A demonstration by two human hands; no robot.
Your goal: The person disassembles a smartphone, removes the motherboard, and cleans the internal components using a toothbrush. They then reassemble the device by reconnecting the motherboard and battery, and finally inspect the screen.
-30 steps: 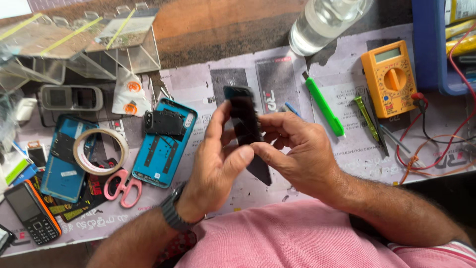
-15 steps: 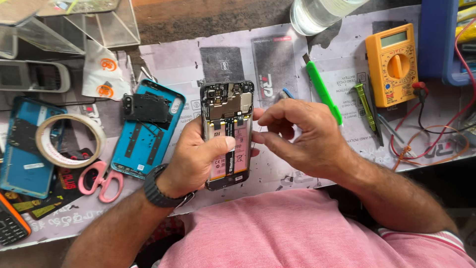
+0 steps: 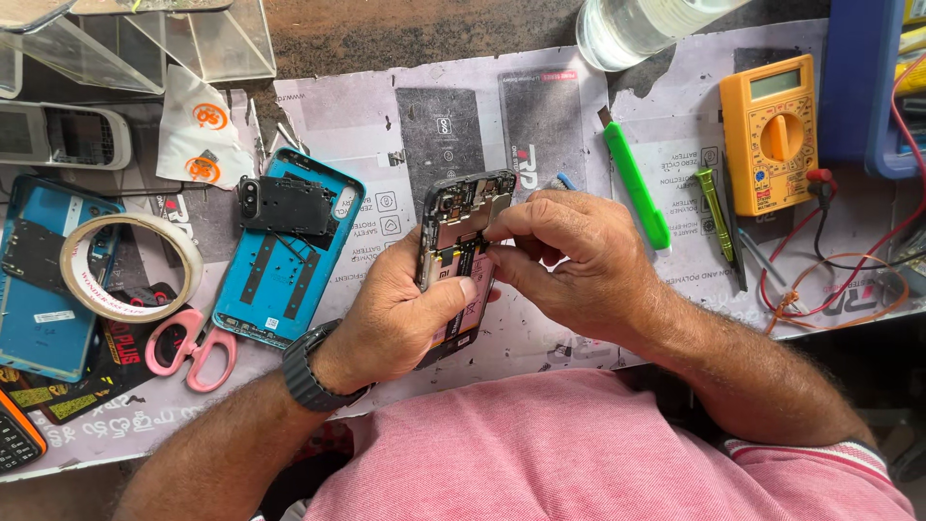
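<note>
While the opened phone (image 3: 461, 265) stands tilted above the counter's (image 3: 386, 125) middle, its long axis running from the far edge toward the person, the left hand (image 3: 400, 314) clamps its lower half, thumb across the exposed boards. Nearer the top end, the right hand (image 3: 579, 260) has its fingers (image 3: 516, 224) pinched together on a small part there. A blue back cover (image 3: 285, 256) lies leftward, a green pry tool (image 3: 635, 183) rightward.

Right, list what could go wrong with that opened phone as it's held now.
1. The opened phone is held off the bench in the left hand alone; a slip could drop it.
2. The right hand pinches at its exposed upper boards, so small parts might bend or tear.
3. The water bottle stands close above; a knock could wet the electronics.
</note>
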